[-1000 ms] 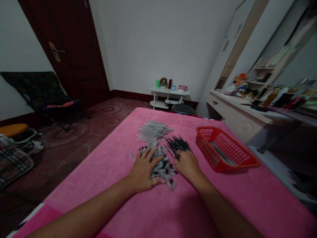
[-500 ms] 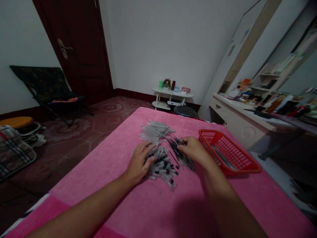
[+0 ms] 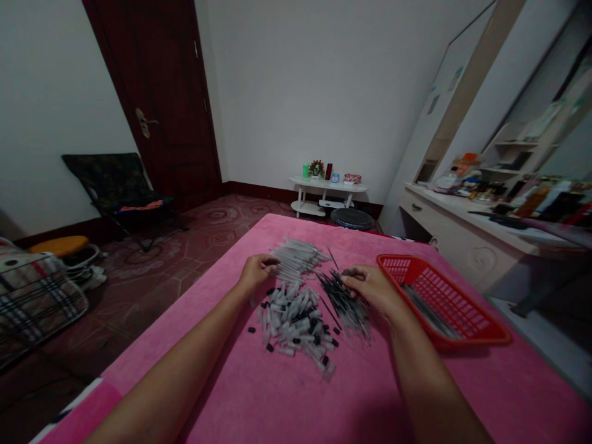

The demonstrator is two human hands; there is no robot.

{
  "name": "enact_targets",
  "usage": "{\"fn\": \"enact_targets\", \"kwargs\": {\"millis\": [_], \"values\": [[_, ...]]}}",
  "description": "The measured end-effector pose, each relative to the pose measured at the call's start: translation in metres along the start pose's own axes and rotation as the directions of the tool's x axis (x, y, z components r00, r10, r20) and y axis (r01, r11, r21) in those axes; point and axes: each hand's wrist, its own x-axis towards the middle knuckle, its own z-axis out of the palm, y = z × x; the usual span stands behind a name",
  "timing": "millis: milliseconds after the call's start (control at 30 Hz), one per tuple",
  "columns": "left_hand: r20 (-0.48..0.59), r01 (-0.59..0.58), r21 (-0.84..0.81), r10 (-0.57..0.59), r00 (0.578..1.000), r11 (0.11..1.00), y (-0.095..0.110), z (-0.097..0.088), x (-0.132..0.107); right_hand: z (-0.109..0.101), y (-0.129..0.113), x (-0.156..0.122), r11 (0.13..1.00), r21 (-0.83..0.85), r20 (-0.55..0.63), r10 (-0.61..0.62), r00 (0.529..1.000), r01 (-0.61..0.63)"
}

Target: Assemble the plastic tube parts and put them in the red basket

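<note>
My left hand is at the left end of a pile of clear pen barrels, its fingers curled together. What lies between its fingertips is hidden. My right hand is closed in a pinch over a heap of black-tipped pen refills, with a thin refill sticking out up and left from its fingertips. Nearest me, between the two hands, is a loose heap of clear pen caps, mixed with small black plugs.
A red plastic basket with long thin grey pieces inside stands right of my right hand. Everything rests on a pink cloth. Beyond are a folding chair, a low white stand and a cluttered dresser.
My left hand has moved off the cap heap, forward to the pen barrels, and its fingers have curled. My right hand remains at the refills, where a refill now sticks out. The view has tilted slightly.
</note>
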Motion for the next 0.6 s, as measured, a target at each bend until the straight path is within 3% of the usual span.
{"fn": "enact_targets", "kwargs": {"millis": [100, 233, 367, 600], "values": [[0.142, -0.033, 0.041, 0.027, 0.989, 0.999, 0.001, -0.001, 0.0, 0.001, 0.007, 0.001, 1.0, 0.015, -0.011, 0.011, 1.0, -0.011], [0.26, -0.222, 0.269, 0.152, 0.954, 0.937, 0.009, -0.006, -0.008, 0.004, 0.014, 0.002, 1.0, -0.024, -0.01, 0.0, 1.0, -0.001], [0.301, -0.345, 0.389, 0.236, 0.924, 0.854, 0.016, -0.006, -0.013, 0.012, 0.023, 0.005, 0.993, -0.113, 0.002, -0.012, 1.0, 0.012], [0.294, -0.401, 0.48, 0.287, 0.912, 0.78, 0.013, -0.005, -0.018, 0.027, 0.045, 0.011, 0.958, -0.268, 0.067, -0.092, 0.993, 0.107]]}}
